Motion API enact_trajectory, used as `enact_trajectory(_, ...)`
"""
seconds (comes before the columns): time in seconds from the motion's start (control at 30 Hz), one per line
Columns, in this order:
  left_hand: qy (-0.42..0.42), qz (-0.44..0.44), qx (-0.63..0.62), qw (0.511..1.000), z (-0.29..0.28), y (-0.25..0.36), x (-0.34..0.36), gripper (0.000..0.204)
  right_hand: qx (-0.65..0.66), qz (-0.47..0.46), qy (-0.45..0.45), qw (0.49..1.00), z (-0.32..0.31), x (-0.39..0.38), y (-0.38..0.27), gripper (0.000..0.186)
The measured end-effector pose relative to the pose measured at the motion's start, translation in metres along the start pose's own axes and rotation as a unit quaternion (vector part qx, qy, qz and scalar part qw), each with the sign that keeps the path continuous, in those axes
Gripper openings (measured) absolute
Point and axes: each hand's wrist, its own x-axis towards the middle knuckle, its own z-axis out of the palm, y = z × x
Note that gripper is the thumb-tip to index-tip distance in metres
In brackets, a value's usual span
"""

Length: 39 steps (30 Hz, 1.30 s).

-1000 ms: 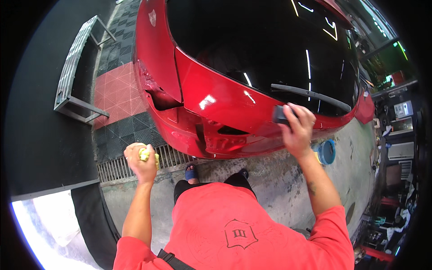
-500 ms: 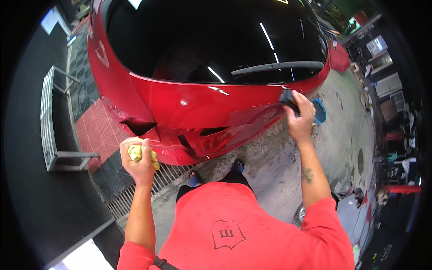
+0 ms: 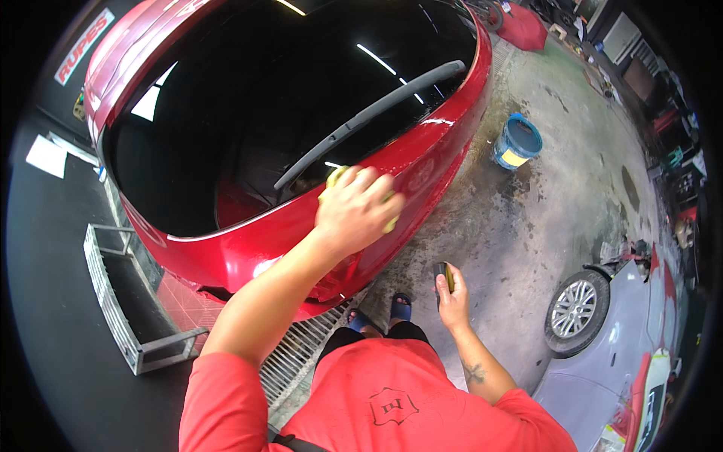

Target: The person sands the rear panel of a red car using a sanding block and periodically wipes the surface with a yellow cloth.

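My left hand [image 3: 358, 202] grips a crumpled yellow cloth [image 3: 391, 218] over the red car's rear tailgate [image 3: 252, 264], just below the dark rear window [image 3: 226, 105] and the wiper [image 3: 361, 114]. The fingers wrap over the cloth, hiding much of it. My right hand [image 3: 454, 295] is lower and to the right, away from the car, closed round a small black-and-yellow block [image 3: 442, 280]. Part of the lower tailgate is hidden behind my left forearm.
A metal step bench [image 3: 113, 294] stands at the left beside red tiles [image 3: 178, 301] and a drain grate [image 3: 290, 354]. A blue bucket [image 3: 518, 143] sits on concrete [image 3: 527, 218]. A car with an exposed wheel [image 3: 577, 312] is at lower right; shelves line the far right.
My left hand with the cloth has swung up and rightward onto the tailgate; my right hand with the block has come down off it. The camera view has turned rightward, showing more bucket and second car.
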Motion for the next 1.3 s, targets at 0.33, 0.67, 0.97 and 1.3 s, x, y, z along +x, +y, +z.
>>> enact_trajectory(0.33, -0.098, -0.015, -0.046, 0.994, 0.053, -0.015, 0.129, 0.018, 0.084, -0.094, 0.060, 0.990, 0.038, 0.042, -0.075, 0.052)
enact_trajectory(0.67, -0.061, 0.132, -0.068, 0.987, -0.075, -0.057, -0.121, 0.021, -0.199, -0.348, 0.285, 0.871, 0.130, 0.103, -0.210, 0.062)
enact_trajectory(0.97, 0.105, -0.007, 0.007, 0.994, -0.140, -0.164, -0.188, 0.021, -0.282, -0.349, 0.406, 0.797, 0.240, 0.035, -0.184, 0.047)
enact_trajectory(1.3, 0.101, -0.009, 0.006, 0.995, -0.133, -0.163, -0.171, 0.023, -0.269, -0.352, 0.382, 0.811, 0.262, 0.004, -0.164, 0.052)
